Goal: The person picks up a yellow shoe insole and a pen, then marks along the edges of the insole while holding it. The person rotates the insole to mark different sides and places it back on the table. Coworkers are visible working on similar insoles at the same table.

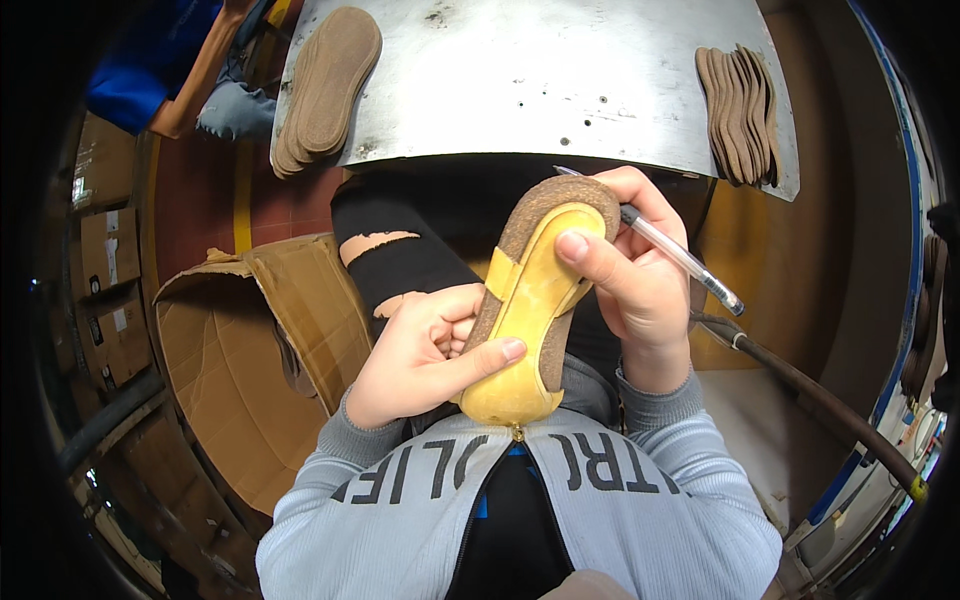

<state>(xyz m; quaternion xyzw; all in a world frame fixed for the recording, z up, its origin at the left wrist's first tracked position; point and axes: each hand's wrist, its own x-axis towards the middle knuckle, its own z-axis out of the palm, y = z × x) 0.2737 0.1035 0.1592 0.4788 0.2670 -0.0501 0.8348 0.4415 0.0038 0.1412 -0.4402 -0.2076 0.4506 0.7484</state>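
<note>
A brown insole [527, 212] with a yellow sole-shaped template [530, 295] laid over it is held tilted in front of my chest. My left hand [425, 350] is closed on its lower left side, the thumb pressed on the yellow face. My right hand [640, 265] grips the upper right end, thumb on top and fingers behind. A clear pen with a black end [690, 262] is also tucked in my right hand; its tip shows beyond the insole's far end. The fingers behind the insole are partly hidden.
Ahead stands a pale metal table [470, 80] with a stack of brown insoles [335, 80] on its left and another row of insoles [740, 115] on its right. An open cardboard box [240, 370] is at my left. Another person's arm [200, 80] shows far left.
</note>
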